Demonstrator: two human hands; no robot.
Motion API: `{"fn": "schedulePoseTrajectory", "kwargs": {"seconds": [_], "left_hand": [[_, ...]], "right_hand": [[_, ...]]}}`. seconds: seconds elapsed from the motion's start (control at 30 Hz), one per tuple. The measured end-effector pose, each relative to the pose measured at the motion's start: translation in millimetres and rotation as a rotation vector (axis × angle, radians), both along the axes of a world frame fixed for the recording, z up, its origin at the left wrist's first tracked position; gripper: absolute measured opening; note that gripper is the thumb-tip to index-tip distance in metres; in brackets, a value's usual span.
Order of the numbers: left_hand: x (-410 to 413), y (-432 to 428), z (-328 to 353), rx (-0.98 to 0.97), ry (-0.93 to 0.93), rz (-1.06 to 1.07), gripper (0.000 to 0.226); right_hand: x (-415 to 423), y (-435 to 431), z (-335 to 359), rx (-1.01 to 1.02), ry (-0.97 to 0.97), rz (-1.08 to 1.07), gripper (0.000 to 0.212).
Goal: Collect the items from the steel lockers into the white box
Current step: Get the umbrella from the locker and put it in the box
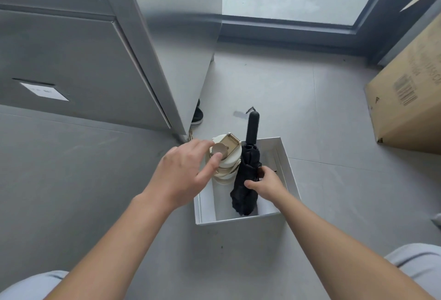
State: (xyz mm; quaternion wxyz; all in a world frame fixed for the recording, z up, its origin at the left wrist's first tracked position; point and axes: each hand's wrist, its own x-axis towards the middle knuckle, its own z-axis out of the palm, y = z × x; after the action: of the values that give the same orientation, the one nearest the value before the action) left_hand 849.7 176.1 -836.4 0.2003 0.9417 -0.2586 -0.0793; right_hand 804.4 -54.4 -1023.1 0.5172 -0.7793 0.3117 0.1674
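Observation:
A white box [241,220] stands on the grey floor below me. Inside it a cream bottle [226,156] with a gold-coloured lid stands upright at the left. A folded black umbrella [248,175] leans beside it, its handle sticking up past the box's far rim. My left hand [183,175] hovers over the bottle with straight fingers, the thumb touching the lid's round cap. My right hand [267,184] grips the umbrella's folded canopy from the right, inside the box.
The steel lockers [78,66] rise at the left, doors shut, with a white label on one. A cardboard carton [410,99] lies at the right. A dark shoe [197,115] shows behind the locker's corner. A window threshold runs across the back.

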Motion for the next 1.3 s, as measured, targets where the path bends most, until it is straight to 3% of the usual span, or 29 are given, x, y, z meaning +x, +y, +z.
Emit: {"fn": "schedulePoseTrajectory", "kwargs": {"seconds": [0.13, 0.37, 0.53, 0.67, 0.8, 0.97, 1.13, 1.3], "left_hand": [[-0.8, 0.5, -2.3, 0.007, -0.003, -0.002, 0.051], [-1.3, -1.1, -1.7, 0.009, 0.002, -0.003, 0.052], [-0.4, -2.2, -2.2, 0.005, -0.021, -0.009, 0.051], [-1.2, -1.1, -3.0, 0.017, -0.032, -0.012, 0.050], [-0.2, -0.7, -3.7, 0.004, -0.034, -0.017, 0.050], [-1.4, -2.3, -4.0, -0.006, -0.049, -0.036, 0.054], [0.1, -1.3, -5.7, -0.002, -0.047, -0.043, 0.058], [3.1, 1.8, -6.9, -0.007, -0.041, -0.048, 0.054]], "right_hand": [[-7.7, 6.1, -5.7, -0.079, 0.012, 0.035, 0.051], [26.4, -13.9, 28.1, 0.065, -0.289, -0.279, 0.069], [43.6, -30.7, 37.0, 0.247, -0.283, -0.373, 0.074], [39.2, -35.6, 33.9, 0.176, -0.296, -0.391, 0.065], [34.8, -41.4, 37.0, -0.257, -0.395, -0.257, 0.048], [48.7, -58.7, 43.6, -0.468, -0.570, 0.072, 0.046], [64.3, -80.6, 44.8, -0.525, -0.404, 0.383, 0.056], [47.2, -106.3, 46.6, -0.640, -0.295, 0.463, 0.045]]}}
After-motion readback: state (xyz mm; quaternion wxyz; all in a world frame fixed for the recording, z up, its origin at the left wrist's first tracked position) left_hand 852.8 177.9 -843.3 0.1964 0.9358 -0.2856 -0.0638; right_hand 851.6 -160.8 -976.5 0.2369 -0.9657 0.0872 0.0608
